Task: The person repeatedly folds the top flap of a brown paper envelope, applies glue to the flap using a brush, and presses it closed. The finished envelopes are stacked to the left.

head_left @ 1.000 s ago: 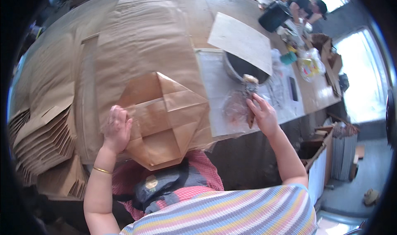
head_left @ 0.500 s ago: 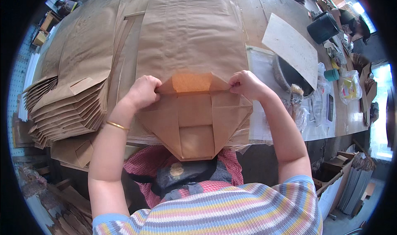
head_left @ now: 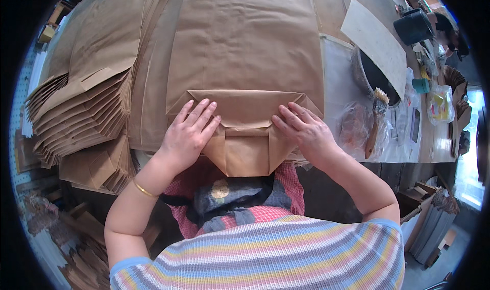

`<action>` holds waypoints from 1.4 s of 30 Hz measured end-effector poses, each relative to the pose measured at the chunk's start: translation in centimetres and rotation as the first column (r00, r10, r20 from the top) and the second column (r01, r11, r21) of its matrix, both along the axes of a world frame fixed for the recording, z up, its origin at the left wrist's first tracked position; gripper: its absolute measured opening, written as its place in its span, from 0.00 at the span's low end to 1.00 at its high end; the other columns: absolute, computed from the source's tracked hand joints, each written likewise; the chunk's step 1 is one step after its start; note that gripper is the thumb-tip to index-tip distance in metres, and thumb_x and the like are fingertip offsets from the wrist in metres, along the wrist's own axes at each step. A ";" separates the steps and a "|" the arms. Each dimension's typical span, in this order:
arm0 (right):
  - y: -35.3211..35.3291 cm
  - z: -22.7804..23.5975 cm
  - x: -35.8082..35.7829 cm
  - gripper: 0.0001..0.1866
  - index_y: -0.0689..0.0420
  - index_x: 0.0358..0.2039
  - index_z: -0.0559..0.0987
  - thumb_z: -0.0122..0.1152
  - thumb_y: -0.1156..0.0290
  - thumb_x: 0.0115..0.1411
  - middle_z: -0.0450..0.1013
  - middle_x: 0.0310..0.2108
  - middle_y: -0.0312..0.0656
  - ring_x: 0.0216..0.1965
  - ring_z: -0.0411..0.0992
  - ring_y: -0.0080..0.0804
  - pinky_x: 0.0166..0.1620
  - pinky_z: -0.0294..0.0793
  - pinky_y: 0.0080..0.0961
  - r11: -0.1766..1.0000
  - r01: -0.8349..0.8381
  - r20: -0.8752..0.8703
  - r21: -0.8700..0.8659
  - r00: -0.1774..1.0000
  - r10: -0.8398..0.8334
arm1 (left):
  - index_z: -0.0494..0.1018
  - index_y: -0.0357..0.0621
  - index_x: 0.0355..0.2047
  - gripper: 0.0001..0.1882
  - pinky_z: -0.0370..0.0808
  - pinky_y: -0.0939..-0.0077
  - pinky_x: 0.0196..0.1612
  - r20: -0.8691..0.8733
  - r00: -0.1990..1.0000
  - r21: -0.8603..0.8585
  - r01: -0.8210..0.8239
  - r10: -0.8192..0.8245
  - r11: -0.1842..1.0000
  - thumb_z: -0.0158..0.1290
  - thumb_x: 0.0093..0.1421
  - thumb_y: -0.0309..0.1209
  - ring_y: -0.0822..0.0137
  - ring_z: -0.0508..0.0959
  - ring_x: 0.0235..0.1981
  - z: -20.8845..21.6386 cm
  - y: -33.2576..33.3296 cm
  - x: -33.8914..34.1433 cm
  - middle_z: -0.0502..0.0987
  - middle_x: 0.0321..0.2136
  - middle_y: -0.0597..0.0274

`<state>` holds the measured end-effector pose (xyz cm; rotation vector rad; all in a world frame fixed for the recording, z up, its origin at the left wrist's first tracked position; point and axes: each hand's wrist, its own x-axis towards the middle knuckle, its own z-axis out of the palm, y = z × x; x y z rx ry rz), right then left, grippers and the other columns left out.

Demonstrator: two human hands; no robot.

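A large brown paper bag [head_left: 247,40] lies flat before me, its near end folded into a bottom with angled corners. Across that end runs a turned-down flap [head_left: 247,106]. My left hand [head_left: 191,129] rests on the flap's left part, fingers stretched out and slightly spread. On the right part lies my right hand [head_left: 305,132], also with fingers extended and pressing flat. The bag's near tip hangs past the table edge, in front of a red checked cloth. Neither hand grips anything.
To the left sits a fanned stack of folded paper bags [head_left: 84,116]. On the right are a brush [head_left: 376,116] with a wooden handle, a dark basin [head_left: 375,70] partly under a pale board [head_left: 375,42], clear plastic bags and a dark green bucket [head_left: 412,27].
Both hands have let go of the raised edge they were pinching and now lie flat on it. The flap has come down toward me, covering the orange-lit opening.
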<state>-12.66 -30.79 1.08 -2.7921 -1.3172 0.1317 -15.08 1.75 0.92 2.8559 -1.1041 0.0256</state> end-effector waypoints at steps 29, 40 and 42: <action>3.0 -4.3 0.9 0.09 0.60 0.22 0.76 0.68 0.70 0.51 0.73 0.28 0.43 0.31 0.71 0.43 0.35 0.70 0.37 0.567 0.576 -0.290 0.589 0.805 -0.518 | 0.68 0.37 0.24 0.09 0.70 0.59 0.37 -0.221 0.873 -0.500 -0.485 0.436 0.718 0.59 0.55 0.25 0.55 0.71 0.35 -4.2 -1.6 2.0 0.71 0.31 0.56; 5.9 -3.7 3.9 0.22 0.55 0.18 0.76 0.66 0.49 0.53 0.76 0.22 0.40 0.25 0.75 0.41 0.29 0.73 0.37 0.561 0.750 -0.097 0.352 0.625 -0.775 | 0.75 0.42 0.29 0.25 0.77 0.59 0.34 0.002 0.662 -0.117 -0.744 0.749 0.658 0.58 0.54 0.54 0.54 0.79 0.34 -3.1 -4.8 5.2 0.77 0.28 0.55; 4.8 -4.6 3.6 0.20 0.55 0.19 0.77 0.66 0.52 0.54 0.76 0.22 0.40 0.24 0.75 0.42 0.29 0.73 0.36 0.495 0.690 -0.238 0.528 0.680 -0.694 | 0.74 0.42 0.26 0.23 0.75 0.55 0.38 -0.086 0.639 -0.174 -0.765 0.764 0.620 0.61 0.53 0.51 0.51 0.78 0.35 -2.0 -4.6 4.7 0.78 0.29 0.54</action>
